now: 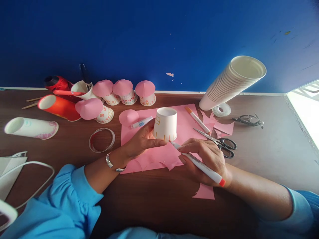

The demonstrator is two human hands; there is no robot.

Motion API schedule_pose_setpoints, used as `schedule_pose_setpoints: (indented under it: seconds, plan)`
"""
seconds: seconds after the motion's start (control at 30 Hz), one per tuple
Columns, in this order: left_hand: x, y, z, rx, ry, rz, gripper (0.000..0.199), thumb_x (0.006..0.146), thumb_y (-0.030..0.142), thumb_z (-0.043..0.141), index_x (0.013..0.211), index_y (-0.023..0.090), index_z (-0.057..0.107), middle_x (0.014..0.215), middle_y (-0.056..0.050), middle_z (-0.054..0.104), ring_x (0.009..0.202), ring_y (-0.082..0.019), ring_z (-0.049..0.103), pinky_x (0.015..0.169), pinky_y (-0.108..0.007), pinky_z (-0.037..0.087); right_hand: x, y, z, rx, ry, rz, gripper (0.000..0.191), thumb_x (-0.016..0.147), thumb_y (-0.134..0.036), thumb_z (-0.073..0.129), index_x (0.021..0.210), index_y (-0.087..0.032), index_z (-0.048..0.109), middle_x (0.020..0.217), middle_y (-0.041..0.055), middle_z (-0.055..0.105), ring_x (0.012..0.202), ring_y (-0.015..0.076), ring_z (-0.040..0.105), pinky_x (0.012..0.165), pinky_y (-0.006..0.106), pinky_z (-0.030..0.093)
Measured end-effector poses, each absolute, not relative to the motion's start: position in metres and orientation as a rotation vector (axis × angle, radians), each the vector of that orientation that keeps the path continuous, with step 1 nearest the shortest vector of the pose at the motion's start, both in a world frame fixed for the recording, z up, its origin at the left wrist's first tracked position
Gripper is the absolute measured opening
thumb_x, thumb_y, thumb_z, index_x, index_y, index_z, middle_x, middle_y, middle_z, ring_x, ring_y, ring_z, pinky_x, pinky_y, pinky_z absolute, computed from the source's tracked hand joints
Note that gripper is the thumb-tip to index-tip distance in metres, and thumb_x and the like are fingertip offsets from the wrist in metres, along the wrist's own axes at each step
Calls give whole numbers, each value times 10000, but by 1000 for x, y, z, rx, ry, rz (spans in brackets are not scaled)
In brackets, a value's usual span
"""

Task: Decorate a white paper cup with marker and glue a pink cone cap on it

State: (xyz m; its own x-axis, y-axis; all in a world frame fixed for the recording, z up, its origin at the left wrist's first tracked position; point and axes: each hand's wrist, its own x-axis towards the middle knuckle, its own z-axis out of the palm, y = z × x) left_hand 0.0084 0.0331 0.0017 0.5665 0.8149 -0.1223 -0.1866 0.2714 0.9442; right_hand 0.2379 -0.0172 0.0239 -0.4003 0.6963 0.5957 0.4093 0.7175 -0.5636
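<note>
My left hand (147, 139) grips a short white paper cup (165, 124) from its left side, thumb along the lower rim. A yellow window outline and several short orange-yellow strokes show on the cup's wall. In my right hand (205, 157) is a white marker (203, 167) with a red end, its tip touching or very close to the cup's lower edge. Beneath both hands lies a pink paper sheet (149, 157) with curved cuts along its near edge. A pink paper cone (129, 117) and a capped marker (142, 122) rest on the sheet.
Several decorated cups with pink cone roofs (145, 89) stand at the back left. A tape ring (102, 140) lies left of the sheet. To the right are scissors (224, 143), an orange-capped marker (198, 120), eyeglasses (249, 120) and a tall cup stack (231, 81) leaning near the blue wall.
</note>
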Motion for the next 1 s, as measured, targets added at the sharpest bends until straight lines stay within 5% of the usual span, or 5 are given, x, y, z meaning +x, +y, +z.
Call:
schedule_pose_setpoints:
  seconds: [0.37, 0.8, 1.0]
  plan:
    - [3, 32, -8, 942, 599, 783, 656, 826, 357, 890, 1435, 254, 672, 1420, -132, 751, 1402, -406, 650, 1211, -611, 457, 246, -15, 28, -827, -1961, 409, 207, 956, -97, 674, 1124, -216, 651, 859, 50, 770, 713, 203, 781, 604, 317, 653]
    - [0, 29, -4, 846, 491, 739, 490, 894, 181, 789, 1379, 230, 736, 1385, -122, 788, 1475, -402, 615, 1275, -608, 444, 244, -14, 33, -755, -1962, 438, 161, 979, -109, 655, 1104, -206, 628, 825, 41, 758, 704, 187, 777, 602, 295, 648]
    - [-2, 29, -7, 855, 483, 727, 499, 895, 246, 826, 1386, 234, 737, 1388, -136, 784, 1477, -415, 610, 1275, -623, 443, 244, -14, 34, -760, -1968, 455, 163, 984, -102, 651, 1101, -212, 624, 821, 30, 752, 703, 175, 772, 593, 288, 639]
